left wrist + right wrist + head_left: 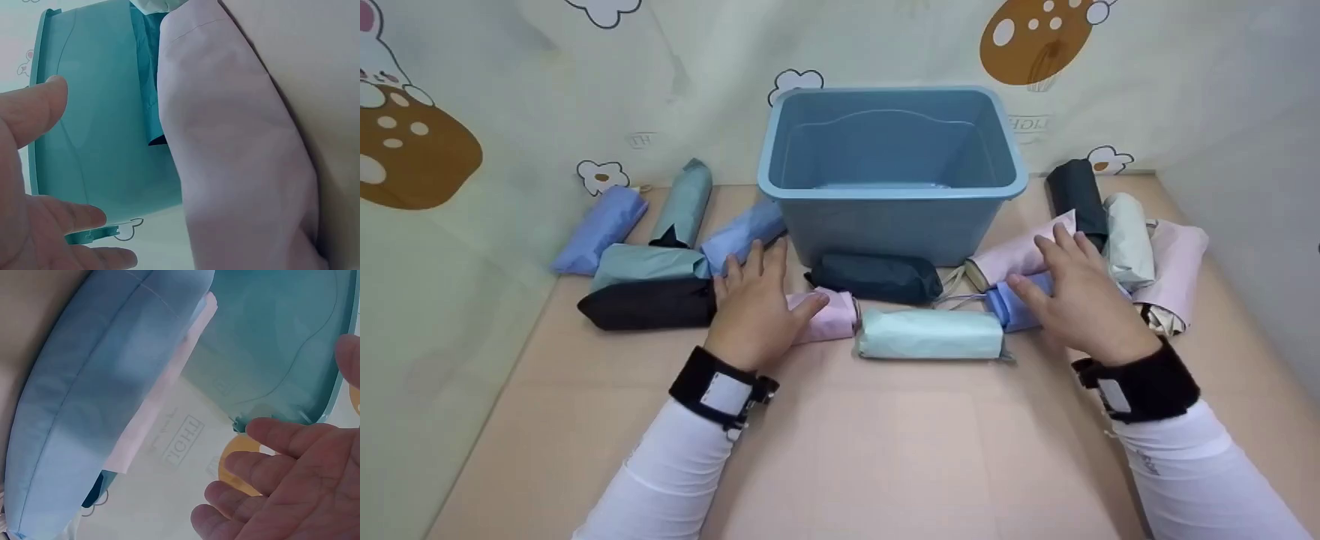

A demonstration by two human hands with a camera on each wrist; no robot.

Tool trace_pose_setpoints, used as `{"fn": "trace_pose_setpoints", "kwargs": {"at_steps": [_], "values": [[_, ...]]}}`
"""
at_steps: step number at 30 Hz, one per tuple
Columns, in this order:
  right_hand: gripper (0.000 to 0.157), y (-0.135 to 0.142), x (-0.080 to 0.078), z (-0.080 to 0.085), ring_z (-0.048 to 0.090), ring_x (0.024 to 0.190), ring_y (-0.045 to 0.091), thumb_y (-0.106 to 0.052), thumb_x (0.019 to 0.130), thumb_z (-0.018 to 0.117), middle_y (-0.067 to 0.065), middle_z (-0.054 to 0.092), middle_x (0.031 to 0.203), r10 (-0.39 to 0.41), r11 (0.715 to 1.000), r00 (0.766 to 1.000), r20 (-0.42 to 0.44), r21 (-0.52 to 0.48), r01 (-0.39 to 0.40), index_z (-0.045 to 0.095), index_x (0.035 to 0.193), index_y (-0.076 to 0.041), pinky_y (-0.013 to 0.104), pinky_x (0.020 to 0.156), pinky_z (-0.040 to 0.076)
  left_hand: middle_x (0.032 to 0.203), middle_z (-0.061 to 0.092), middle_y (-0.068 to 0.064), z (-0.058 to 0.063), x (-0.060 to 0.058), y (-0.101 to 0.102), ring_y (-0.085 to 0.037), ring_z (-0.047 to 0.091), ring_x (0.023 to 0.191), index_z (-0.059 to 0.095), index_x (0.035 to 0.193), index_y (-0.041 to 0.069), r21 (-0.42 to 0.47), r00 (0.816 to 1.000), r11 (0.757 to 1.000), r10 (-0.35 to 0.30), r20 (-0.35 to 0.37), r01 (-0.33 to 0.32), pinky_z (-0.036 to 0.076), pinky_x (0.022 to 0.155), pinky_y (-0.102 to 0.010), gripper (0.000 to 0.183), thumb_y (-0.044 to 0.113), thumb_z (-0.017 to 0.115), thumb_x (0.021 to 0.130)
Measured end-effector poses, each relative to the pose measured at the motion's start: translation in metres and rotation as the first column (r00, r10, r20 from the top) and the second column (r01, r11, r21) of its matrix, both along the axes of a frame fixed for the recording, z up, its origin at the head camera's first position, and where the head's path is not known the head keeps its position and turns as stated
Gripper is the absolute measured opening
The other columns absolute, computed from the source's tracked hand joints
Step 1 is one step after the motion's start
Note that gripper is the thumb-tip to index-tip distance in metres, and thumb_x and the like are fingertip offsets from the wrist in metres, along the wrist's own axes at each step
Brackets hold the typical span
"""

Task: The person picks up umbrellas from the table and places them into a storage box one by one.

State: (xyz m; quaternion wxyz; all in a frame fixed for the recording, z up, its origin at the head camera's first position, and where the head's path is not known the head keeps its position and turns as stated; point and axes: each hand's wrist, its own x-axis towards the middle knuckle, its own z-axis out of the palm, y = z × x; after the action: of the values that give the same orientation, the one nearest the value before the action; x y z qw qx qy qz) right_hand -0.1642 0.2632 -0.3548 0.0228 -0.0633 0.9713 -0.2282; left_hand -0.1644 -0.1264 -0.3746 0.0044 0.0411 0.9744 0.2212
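My left hand (755,309) is spread, palm down, over a pink fabric-wrapped bundle (831,316) that looks like a folded umbrella. In the left wrist view that pink bundle (236,135) lies beside the hand, apart from its fingers. Over on the right, my right hand (1084,300) hovers with loose fingers above a blue bundle (1020,304) and a pink one (1024,251). The right wrist view has the blue bundle (107,394) clear of the fingers. Between the hands lie a mint bundle (930,334) and a dark navy one (877,277). Neither hand holds anything.
A blue plastic bin (885,225) stands at the back centre, its inside bare where visible. Left of it are blue, green and black bundles (649,304). At the right are a dark bundle (1076,199), a white one (1129,240) and a pink one (1177,266).
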Motion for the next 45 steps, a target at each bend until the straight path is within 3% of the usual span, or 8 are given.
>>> {"fn": "trace_pose_setpoints", "kwargs": {"at_steps": [7, 14, 18, 23, 29, 33, 38, 45], "values": [[0.085, -0.009, 0.005, 0.001, 0.004, 0.16, 0.055, -0.054, 0.105, 0.057, 0.029, 0.008, 0.174, 0.087, 0.996, 0.996, -0.013, -0.031, -0.087, 0.03, 0.163, 0.002, 0.074, 0.123, 0.008, 0.172, 0.02, -0.028, 0.009, 0.003, -0.001, -0.061, 0.012, 0.157, 0.025, 0.167, 0.007, 0.012, 0.999, 1.0, -0.001, -0.046, 0.002, 0.008, 0.123, -0.077, 0.098, 0.063, 0.064, 0.096], [0.08, -0.037, 0.019, -0.013, 0.014, 0.161, 0.048, -0.044, 0.103, 0.066, 0.024, 0.02, 0.173, 0.253, 0.966, 0.967, -0.031, -0.043, -0.255, 0.035, 0.162, -0.001, 0.067, 0.127, 0.016, 0.164, 0.042, -0.021, 0.037, 0.004, -0.007, -0.046, 0.031, 0.157, 0.04, 0.161, 0.006, 0.086, 0.969, 0.995, -0.028, -0.244, 0.051, 0.017, 0.126, -0.069, 0.081, 0.05, 0.069, 0.098], [0.08, -0.054, 0.026, -0.031, 0.023, 0.158, 0.05, -0.041, 0.097, 0.074, 0.028, 0.029, 0.169, 0.366, 0.93, 0.93, -0.037, 0.007, -0.366, 0.043, 0.158, 0.0, 0.065, 0.126, 0.022, 0.164, 0.041, -0.02, 0.056, -0.01, -0.004, -0.04, 0.032, 0.157, 0.039, 0.161, 0.007, 0.038, 0.954, 0.994, -0.089, -0.286, 0.104, 0.015, 0.13, -0.061, 0.08, 0.049, 0.068, 0.1], [0.082, -0.062, 0.029, -0.045, 0.032, 0.154, 0.052, -0.04, 0.093, 0.079, 0.03, 0.038, 0.164, 0.408, 0.912, 0.912, -0.043, 0.062, -0.405, 0.045, 0.156, 0.001, 0.064, 0.124, 0.028, 0.17, 0.032, -0.017, 0.071, -0.04, 0.008, -0.039, 0.016, 0.163, 0.034, 0.165, 0.013, -0.048, 0.962, 0.987, -0.161, -0.221, 0.155, 0.01, 0.132, -0.057, 0.083, 0.054, 0.066, 0.1], [0.085, -0.065, 0.026, -0.051, 0.039, 0.151, 0.05, -0.038, 0.09, 0.082, 0.028, 0.044, 0.161, 0.403, 0.914, 0.914, -0.053, 0.086, -0.398, 0.045, 0.156, 0.001, 0.063, 0.123, 0.032, 0.171, 0.033, -0.015, 0.071, -0.071, 0.022, -0.039, 0.017, 0.163, 0.035, 0.164, 0.013, -0.164, 0.961, 0.963, -0.237, -0.143, 0.213, 0.009, 0.132, -0.058, 0.081, 0.055, 0.064, 0.101], [0.085, -0.068, 0.024, -0.054, 0.045, 0.147, 0.048, -0.036, 0.089, 0.083, 0.027, 0.049, 0.157, 0.411, 0.909, 0.909, -0.068, 0.107, -0.403, 0.045, 0.156, 0.002, 0.061, 0.122, 0.035, 0.16, 0.051, -0.013, 0.069, -0.085, 0.029, -0.034, 0.041, 0.154, 0.046, 0.158, 0.012, -0.233, 0.962, 0.95, -0.241, -0.127, 0.207, 0.02, 0.128, -0.058, 0.074, 0.054, 0.064, 0.101], [0.083, -0.071, 0.022, -0.055, 0.052, 0.141, 0.045, -0.033, 0.089, 0.084, 0.027, 0.056, 0.151, 0.427, 0.899, 0.901, -0.077, 0.146, -0.413, 0.046, 0.154, 0.003, 0.058, 0.119, 0.039, 0.131, 0.074, -0.011, 0.069, -0.094, 0.034, -0.032, 0.069, 0.124, 0.069, 0.134, 0.011, -0.314, 0.96, 0.929, -0.248, -0.132, 0.196, 0.043, 0.11, -0.054, 0.054, 0.053, 0.066, 0.1], [0.07, -0.072, 0.019, -0.059, 0.061, 0.131, 0.041, -0.02, 0.089, 0.083, 0.024, 0.066, 0.137, 0.448, 0.887, 0.883, -0.142, 0.195, -0.418, 0.052, 0.147, 0.003, 0.055, 0.113, 0.046, 0.1, 0.08, -0.01, 0.065, -0.099, 0.035, -0.032, 0.074, 0.096, 0.076, 0.105, 0.012, -0.409, 0.944, 0.898, -0.262, -0.202, 0.162, 0.054, 0.089, -0.051, 0.047, 0.057, 0.071, 0.096]]}}
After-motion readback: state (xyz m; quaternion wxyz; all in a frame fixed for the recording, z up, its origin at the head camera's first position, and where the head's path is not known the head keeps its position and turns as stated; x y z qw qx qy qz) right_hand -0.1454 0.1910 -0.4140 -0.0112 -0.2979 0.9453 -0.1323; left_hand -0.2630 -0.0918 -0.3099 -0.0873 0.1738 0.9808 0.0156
